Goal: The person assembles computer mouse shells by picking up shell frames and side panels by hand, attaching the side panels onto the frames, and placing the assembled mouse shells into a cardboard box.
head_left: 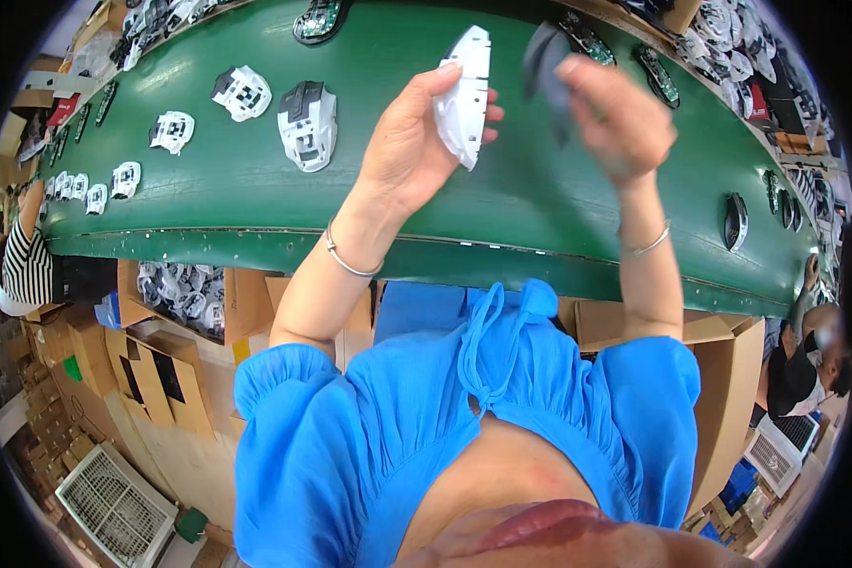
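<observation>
No readable lettering or numbers
Small white marks [494, 246] along the near edge of the green worktop [521, 204] are too tiny to make out as text.

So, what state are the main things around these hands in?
White shell: held in the left grip, off the surface
Dark curved piece: in the right grip, blurred
Nearest white-and-black shell: lying on the green surface, untouched
Cardboard box: open, parts inside
Blue cord: tied

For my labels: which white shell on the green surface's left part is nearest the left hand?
The rightmost shell, dark-panelled at its far end; the others lie farther left.
</observation>
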The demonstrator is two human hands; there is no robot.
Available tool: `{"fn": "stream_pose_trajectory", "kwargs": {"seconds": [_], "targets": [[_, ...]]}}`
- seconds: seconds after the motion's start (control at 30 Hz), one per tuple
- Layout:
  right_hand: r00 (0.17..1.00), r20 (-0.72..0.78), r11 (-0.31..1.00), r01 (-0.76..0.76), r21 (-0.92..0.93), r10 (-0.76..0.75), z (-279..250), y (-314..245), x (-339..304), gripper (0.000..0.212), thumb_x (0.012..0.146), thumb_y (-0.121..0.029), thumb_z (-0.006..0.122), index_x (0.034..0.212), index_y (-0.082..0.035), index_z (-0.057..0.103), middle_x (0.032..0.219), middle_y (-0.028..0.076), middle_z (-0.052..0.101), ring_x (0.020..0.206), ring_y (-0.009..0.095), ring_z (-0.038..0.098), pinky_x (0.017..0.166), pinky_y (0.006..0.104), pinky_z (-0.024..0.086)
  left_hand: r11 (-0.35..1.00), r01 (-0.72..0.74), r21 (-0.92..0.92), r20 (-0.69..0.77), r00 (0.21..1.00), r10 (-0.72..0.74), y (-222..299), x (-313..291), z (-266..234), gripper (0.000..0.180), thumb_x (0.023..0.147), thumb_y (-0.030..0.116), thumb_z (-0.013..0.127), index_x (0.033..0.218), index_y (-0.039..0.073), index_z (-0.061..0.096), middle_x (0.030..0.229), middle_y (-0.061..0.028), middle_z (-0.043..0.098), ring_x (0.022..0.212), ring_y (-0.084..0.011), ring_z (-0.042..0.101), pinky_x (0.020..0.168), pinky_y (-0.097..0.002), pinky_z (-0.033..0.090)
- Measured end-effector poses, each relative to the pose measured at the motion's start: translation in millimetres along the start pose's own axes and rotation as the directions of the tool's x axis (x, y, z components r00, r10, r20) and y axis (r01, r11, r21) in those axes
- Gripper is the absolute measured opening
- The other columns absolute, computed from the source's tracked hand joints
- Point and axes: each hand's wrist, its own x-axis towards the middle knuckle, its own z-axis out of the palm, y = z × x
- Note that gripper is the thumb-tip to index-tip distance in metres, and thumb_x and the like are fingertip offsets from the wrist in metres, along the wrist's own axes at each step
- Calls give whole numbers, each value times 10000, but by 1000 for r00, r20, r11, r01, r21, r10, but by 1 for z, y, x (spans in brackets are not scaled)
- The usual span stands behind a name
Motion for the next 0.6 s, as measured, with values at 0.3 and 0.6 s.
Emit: {"fn": "stream_pose_trajectory", "kwargs": {"seconds": [0.3, 0.6], "targets": [[851, 131, 767, -518, 379, 509, 11, -67, -36, 233, 675, 41, 711, 899, -20, 687, 866, 69, 690, 710, 153, 641, 615, 251, 507, 991, 120, -54, 70, 991, -117, -25, -18, 8, 285, 847, 118, 671, 1085, -3, 573, 978, -55, 621, 917, -140, 605, 809, -298, 497], [151, 476, -297, -609, 735, 867, -9, -66, -46, 209, 809, -16, 658, 1012, 11, 613, 886, 78, 662, 702, 129, 632, 616, 244, 530, 916, -192, 353, -149, 955, 258, -20, -26, 11, 450, 905, 210, 631, 1235, -28, 437, 1119, -87, 577, 1011, -160, 584, 887, -328, 479]]}}
